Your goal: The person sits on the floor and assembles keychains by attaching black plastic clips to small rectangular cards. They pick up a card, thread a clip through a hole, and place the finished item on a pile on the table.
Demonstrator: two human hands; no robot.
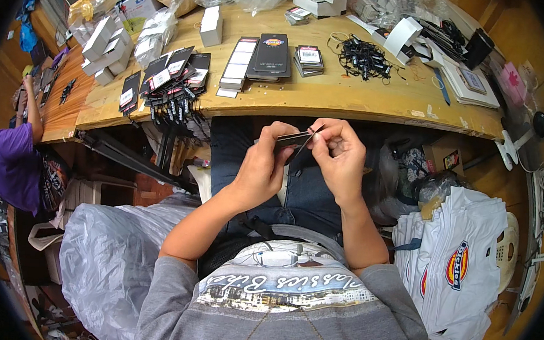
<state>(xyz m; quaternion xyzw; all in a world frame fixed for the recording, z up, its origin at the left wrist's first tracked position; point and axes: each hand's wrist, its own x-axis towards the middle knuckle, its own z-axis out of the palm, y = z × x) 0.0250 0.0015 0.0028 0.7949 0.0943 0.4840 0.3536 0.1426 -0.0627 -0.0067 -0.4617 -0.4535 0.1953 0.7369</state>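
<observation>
In front of my lap, just off the table's near edge, my left hand (263, 163) is closed on a dark hang tag (292, 138), thumb below and fingers above. My right hand (338, 155) pinches at the tag's right end; what sits between those fingertips is too small to make out. A thin dark strip hangs down between the two hands. On the table to the left lies a heap of black tags (176, 76) with white labels, their black cords (171, 108) drooping over the edge. A tangle of loose black cords (365, 57) lies to the right.
Stacks of dark cards (271, 58), striped cards (239, 65) and small labelled cards (309, 60) stand mid-table, near white boxes (212, 26). Folded white shirts (452, 274) are piled at my right, a grey plastic bag (118, 254) at my left. A person in purple (14, 162) sits far left.
</observation>
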